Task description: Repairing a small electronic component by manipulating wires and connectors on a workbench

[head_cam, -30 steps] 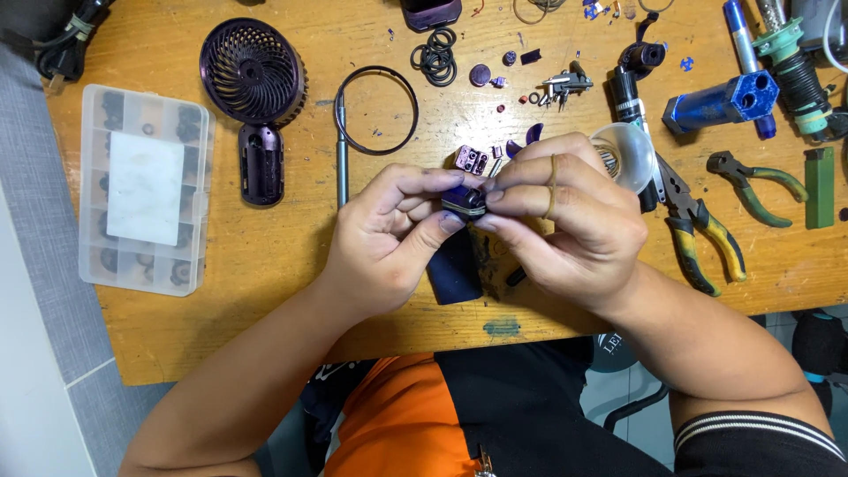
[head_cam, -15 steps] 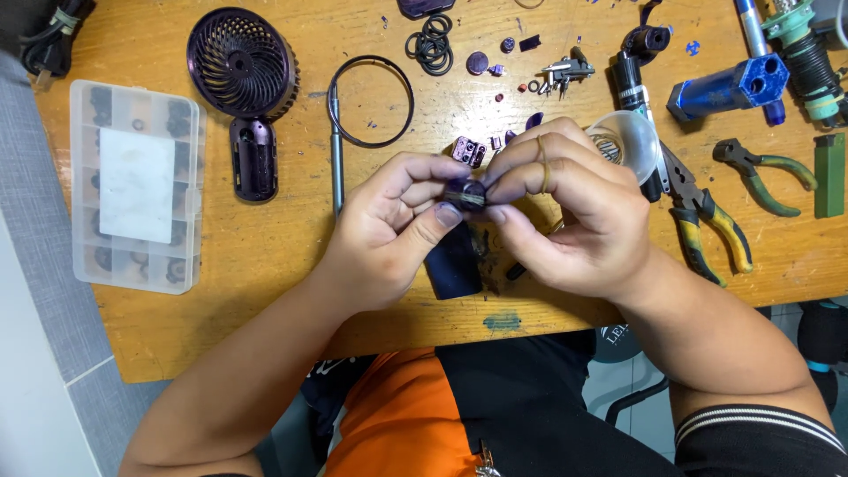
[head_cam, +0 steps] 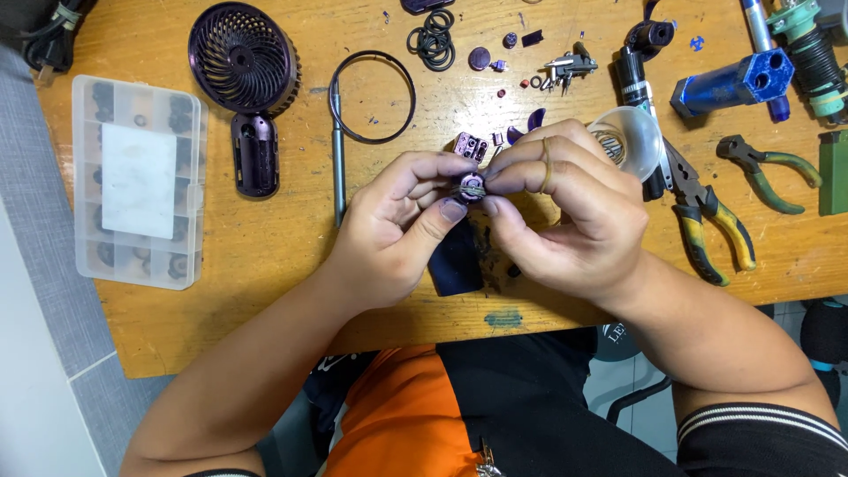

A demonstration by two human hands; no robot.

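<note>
Surface: worn orange-brown wooden table (head_cam: 265, 265), strewn with fan parts and tools; grey floor tiles show past its left edge.
Held part: small round dark purple motor-like piece with a metal band (head_cam: 471, 187), lifted off the table between both hands, likely so it can be turned and seen from above.
Left hand (head_cam: 402, 234): closed on the piece, thumb and forefinger pinching its left side to steady it.
Right hand (head_cam: 565, 212): closed on the same piece from the right, fingertips meeting the left hand's; a thin band sits on one finger.
Under the hands: dark navy flat casing piece (head_cam: 458, 265) on the table, just below the pinch, so a dropped bit would land close.
Beyond the left hand: dark purple round fan grille with handle (head_cam: 243, 62), thin black ring (head_cam: 375, 95) and slim grey screwdriver (head_cam: 337, 150), set apart from the work.
Beyond the right hand: clear round plastic cup (head_cam: 632, 141), and green-and-yellow-handled pliers (head_cam: 711, 230) beside it.
Package: clear plastic compartment box with a white rectangular label on its lid (head_cam: 137, 181), well left of the left hand, lid shut, small dark parts in its cells.
Far right: blue blocky tool body (head_cam: 729, 79) and a green rectangular block (head_cam: 833, 172) at the table's edge.
</note>
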